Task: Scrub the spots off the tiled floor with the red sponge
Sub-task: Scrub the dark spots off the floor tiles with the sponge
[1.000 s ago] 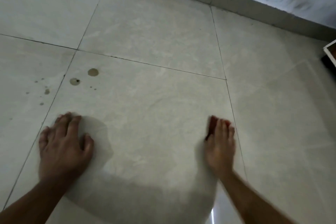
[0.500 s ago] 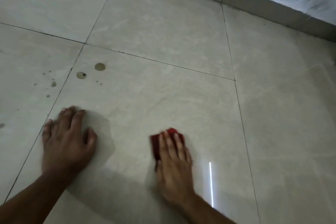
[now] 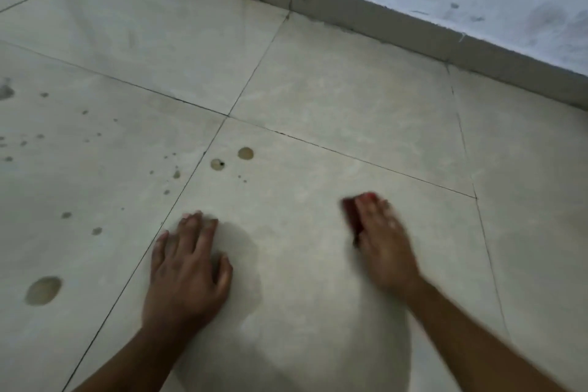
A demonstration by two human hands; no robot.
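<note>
Fingers (image 3: 370, 213) lying flat, I am pressing the red sponge (image 3: 353, 216) down, needing firmer strokes toward the spots (image 3: 245, 153); left hand (image 3: 187, 267) bracing, spread.

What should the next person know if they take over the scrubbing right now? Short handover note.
Left hand: flat on the tiled floor, bracing, holding nothing.
Right hand: pressing the red sponge to the floor, blurred.
Done: cannot tell.
Left: two round spots beyond the left hand, a big spot and small specks on the tile to the left.
</note>
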